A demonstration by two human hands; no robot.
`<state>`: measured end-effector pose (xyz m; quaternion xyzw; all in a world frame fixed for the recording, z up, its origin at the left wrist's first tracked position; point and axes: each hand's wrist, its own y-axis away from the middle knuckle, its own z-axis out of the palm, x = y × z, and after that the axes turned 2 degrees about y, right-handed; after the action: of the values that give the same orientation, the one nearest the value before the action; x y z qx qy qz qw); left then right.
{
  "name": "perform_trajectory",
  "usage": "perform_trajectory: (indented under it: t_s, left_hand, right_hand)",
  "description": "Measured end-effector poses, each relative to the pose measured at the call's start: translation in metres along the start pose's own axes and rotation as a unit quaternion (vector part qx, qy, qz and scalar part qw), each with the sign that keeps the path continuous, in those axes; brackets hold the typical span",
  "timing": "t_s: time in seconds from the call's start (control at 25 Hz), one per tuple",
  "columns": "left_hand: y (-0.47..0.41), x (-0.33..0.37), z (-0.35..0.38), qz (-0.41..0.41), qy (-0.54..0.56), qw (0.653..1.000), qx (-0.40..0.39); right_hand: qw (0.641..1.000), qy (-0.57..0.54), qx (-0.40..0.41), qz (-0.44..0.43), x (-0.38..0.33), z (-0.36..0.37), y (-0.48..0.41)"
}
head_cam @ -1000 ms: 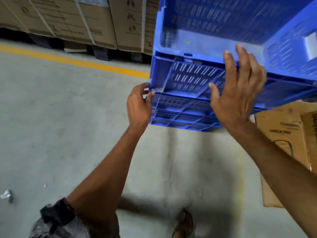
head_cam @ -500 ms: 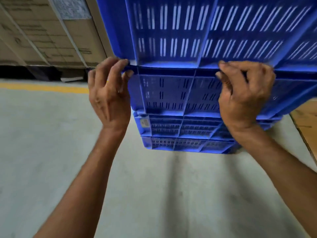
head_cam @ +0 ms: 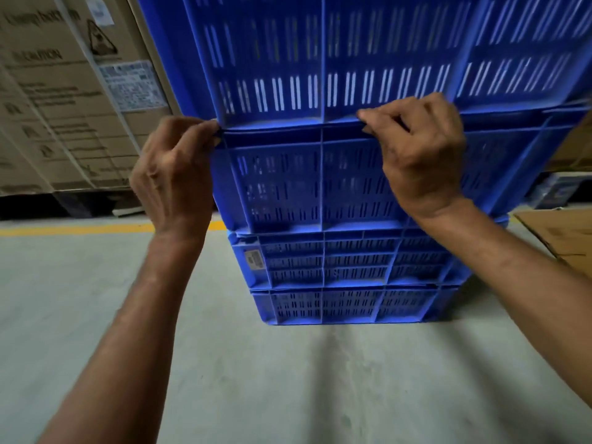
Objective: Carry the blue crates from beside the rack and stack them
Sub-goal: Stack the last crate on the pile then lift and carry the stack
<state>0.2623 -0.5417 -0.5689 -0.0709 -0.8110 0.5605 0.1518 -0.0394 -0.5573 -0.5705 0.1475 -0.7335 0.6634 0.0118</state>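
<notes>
1. Four blue slotted plastic crates stand in one stack on the grey concrete floor (head_cam: 256, 379), straight in front of the person.
2. The top crate (head_cam: 352, 59) fills the upper part of the view and its upper part runs out of the picture. It sits on the rim of the second crate (head_cam: 304, 181). Below these are the third crate (head_cam: 326, 261), which has a small white label (head_cam: 254, 259) at its left end, and the bottom crate (head_cam: 336, 304), which rests on the floor.
3. Both hands are raised to the line where the top crate meets the second crate.
4. The left hand (head_cam: 174, 174) is at the left corner of this line. Its fingers are curled and the fingertips pinch the lower edge of the top crate.
5. The right hand (head_cam: 419, 152) is further right on the same line, past the middle rib. Its fingers are curled tight over the lower edge of the top crate, with the knuckles toward the camera.
6. I cannot tell if the fingers also catch the rim of the second crate.
7. The two lower crates are well below the hands and nothing touches them.
8. Large brown cardboard boxes (head_cam: 64, 107) with printed marks and white straps stand behind the stack on the left, beyond a yellow painted line (head_cam: 80, 229) on the floor.
9. A flat brown cardboard sheet (head_cam: 563, 238) lies on the right, near the stack.
</notes>
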Motion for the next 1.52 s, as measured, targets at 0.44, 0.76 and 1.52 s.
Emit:
perform_trajectory:
  t_s: [0.44,0.76,1.52]
  left_hand:
    - [0.008,0.05,-0.026,-0.089,-0.025,0.996,0.015]
    - [0.011,0.177,0.048,0.206,0.042,0.973,-0.094]
    - [0.003,0.178,0.037,0.082,-0.036,0.994,-0.06]
  right_hand:
    - [0.985,-0.109,-0.105,0.085,0.027,-0.036,0.012]
    - [0.985,0.015,-0.135,0.102,0.124,-0.062,0.04]
    - [0.975,-0.083,-0.068,0.193,0.124,-0.065,0.037]
